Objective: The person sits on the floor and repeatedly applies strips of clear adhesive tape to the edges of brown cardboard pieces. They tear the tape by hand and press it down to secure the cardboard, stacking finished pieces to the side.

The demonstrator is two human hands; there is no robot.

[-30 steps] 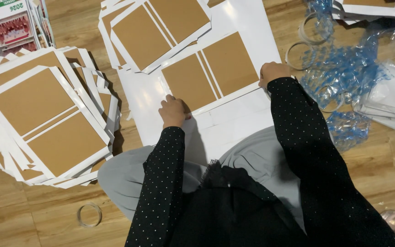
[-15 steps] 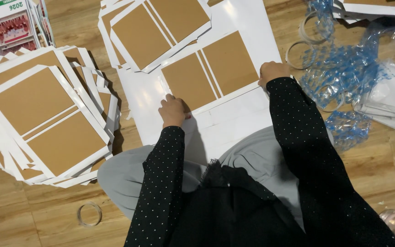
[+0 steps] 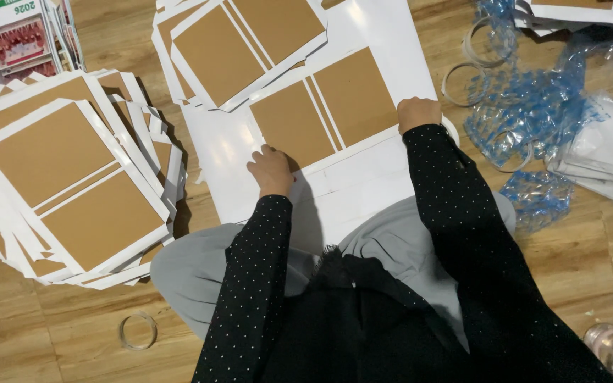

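Note:
A white sheet with two brown cardboard panels [image 3: 324,113] lies on a large white board [image 3: 363,184] in front of me. My left hand [image 3: 271,170] presses its fingertips on the sheet's lower left corner. My right hand [image 3: 418,112] is closed in a fist on the sheet's right edge. Both arms wear black sleeves with white dots. Nothing is lifted off the board.
A tall fanned pile of the same brown-and-white sheets [image 3: 65,177] lies at left, a smaller pile [image 3: 243,42] at the top. Crumpled blue plastic wrap [image 3: 533,113] and clear tape rings [image 3: 462,78] lie right. One tape ring [image 3: 138,330] rests on the wooden floor.

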